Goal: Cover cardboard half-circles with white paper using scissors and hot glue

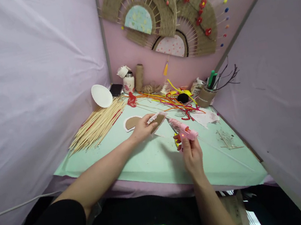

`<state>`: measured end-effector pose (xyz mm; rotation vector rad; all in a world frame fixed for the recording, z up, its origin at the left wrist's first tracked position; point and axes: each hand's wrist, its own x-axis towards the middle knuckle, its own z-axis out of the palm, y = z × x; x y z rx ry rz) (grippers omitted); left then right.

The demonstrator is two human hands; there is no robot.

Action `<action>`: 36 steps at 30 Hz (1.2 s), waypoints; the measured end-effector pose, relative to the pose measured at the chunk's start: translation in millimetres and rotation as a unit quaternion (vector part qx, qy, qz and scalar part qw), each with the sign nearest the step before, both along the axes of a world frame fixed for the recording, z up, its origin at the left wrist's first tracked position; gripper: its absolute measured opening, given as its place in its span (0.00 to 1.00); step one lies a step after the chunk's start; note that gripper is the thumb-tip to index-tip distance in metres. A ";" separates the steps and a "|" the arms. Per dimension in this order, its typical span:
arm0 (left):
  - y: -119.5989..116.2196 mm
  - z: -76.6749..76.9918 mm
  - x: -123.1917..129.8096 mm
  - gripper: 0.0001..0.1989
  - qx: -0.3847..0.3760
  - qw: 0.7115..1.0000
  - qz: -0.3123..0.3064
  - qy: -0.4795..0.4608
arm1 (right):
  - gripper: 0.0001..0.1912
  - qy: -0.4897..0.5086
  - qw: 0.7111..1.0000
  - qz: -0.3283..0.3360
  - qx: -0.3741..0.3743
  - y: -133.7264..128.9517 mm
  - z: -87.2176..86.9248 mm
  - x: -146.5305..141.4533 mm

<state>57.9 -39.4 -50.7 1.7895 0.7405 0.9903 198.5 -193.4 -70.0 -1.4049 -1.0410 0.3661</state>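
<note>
My left hand [143,128] grips a piece of brown cardboard [157,122] with a pale, ruffled covering along its edge, holding it up over the table. In my right hand [191,151] is a pink glue gun [185,129], a small light glowing on it. Its tip points up and left toward the cardboard, a short gap apart. Behind my left hand lies another cardboard half-round [133,123] with a white border, partly hidden by my fingers. Something yellow [177,141] shows beneath the glue gun, mostly covered by my right hand.
Bundled thin sticks [98,124] lie at the left beside a white round dish [102,95]. Tangled coloured pipe cleaners [174,103] spread across the back. A pen holder [205,97] stands back right. Half-round twine decorations [164,11] hang on the back wall. Fabric walls close both sides.
</note>
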 end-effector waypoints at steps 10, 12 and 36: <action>-3.7 0.5 -1.1 0.18 0.043 0.999 0.001 0.005 | 0.17 -0.028 1.000 -0.003 -0.011 1.9 -5.0 0.5; -4.6 1.8 -1.2 0.17 0.045 0.999 0.001 0.007 | 0.17 -0.033 0.999 -0.005 -0.013 2.1 -5.9 0.6; -5.8 1.4 -1.9 0.18 0.090 0.995 0.001 0.031 | 0.17 -0.077 0.996 -0.039 -0.038 1.1 -9.5 4.6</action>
